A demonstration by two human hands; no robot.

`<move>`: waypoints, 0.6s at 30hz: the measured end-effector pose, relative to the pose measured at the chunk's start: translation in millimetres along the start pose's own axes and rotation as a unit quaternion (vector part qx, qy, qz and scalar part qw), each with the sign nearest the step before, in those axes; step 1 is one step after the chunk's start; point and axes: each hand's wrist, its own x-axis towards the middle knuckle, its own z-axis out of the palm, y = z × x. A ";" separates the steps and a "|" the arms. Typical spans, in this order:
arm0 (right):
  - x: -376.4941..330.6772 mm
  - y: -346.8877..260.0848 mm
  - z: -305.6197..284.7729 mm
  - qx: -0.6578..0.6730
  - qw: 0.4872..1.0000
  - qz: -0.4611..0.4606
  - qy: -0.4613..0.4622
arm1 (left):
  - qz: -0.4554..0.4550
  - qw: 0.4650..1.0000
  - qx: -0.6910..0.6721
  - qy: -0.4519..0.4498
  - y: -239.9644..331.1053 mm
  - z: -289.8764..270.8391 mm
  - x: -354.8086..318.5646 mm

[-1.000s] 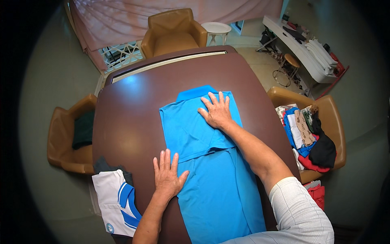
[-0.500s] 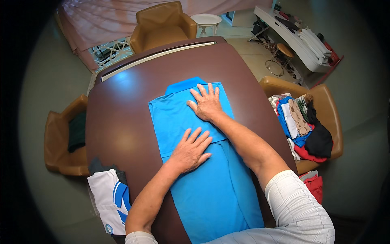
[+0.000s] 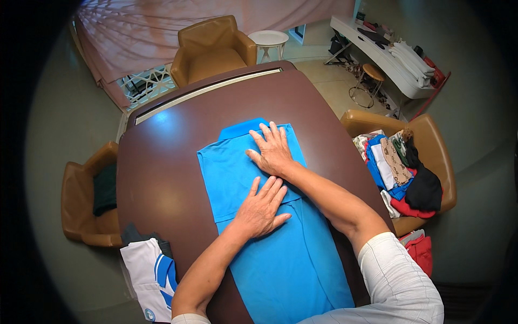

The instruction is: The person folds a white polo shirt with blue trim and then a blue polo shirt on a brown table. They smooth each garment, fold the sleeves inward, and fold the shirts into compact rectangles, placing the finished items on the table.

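A bright blue collared shirt lies flat on the dark brown table, its collar toward the far side and its near end reaching my body. Its sides are folded inward, and a crosswise edge shows at mid-length. My right hand rests on the upper part just below the collar, fingers spread. Lower and a little to the left, my left hand lies flat across the crosswise edge, fingers stretched out, their tips close to my right wrist. Neither hand grips the cloth.
Folded clothes are piled on a tan armchair at the right. White and blue garments lie at the table's near left corner. Other tan armchairs stand at the left and far side. A white side table stands behind.
My left hand has slid a little to the right over the shirt, nearer my right hand. My right hand stays at nearly the same place on the cloth. The whole view has shifted slightly.
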 end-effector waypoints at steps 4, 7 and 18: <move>-15.9 16.7 -10.9 0.040 0.997 -0.017 -0.060 | -0.010 0.999 0.009 -0.034 -4.0 16.3 -1.4; -16.8 38.0 -14.9 0.004 0.996 -0.048 -0.069 | -0.011 0.999 0.019 -0.044 -5.2 21.6 -3.2; -3.4 47.4 -9.8 0.004 0.997 -0.052 -0.054 | -0.041 0.997 0.008 -0.059 13.8 14.7 -26.8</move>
